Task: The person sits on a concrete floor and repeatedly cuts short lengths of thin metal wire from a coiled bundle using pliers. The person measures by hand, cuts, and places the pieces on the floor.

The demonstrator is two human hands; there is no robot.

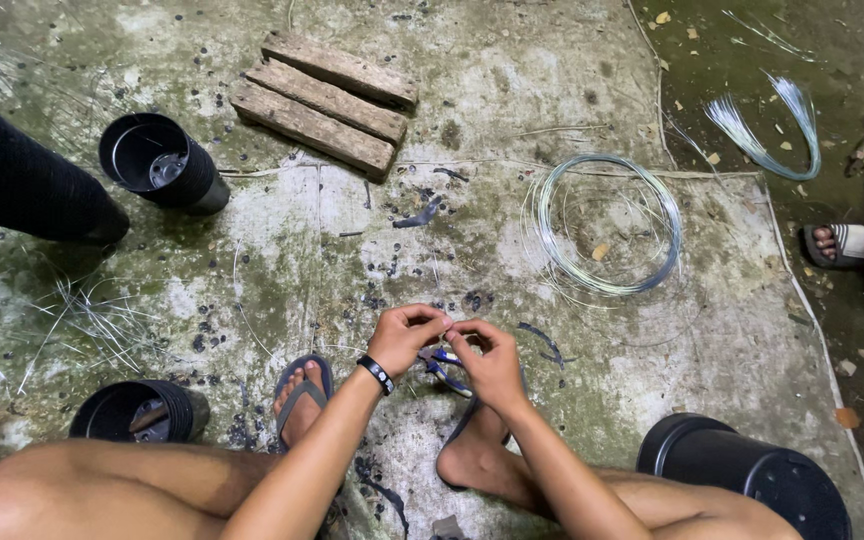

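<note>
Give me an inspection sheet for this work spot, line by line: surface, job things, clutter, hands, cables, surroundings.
Surface: mossy, stained concrete floor.
Job's things: blue-handled pliers lying under the hands; wire coil beyond them.
Clutter: cut wire pieces, small black bits.
Grippers: left hand and right hand pinched together, fingertips meeting; what they hold is too small to tell.
Cables: nothing seen.
Surroundings: wooden slats, stacked black pots, another person's sandalled foot.
</note>
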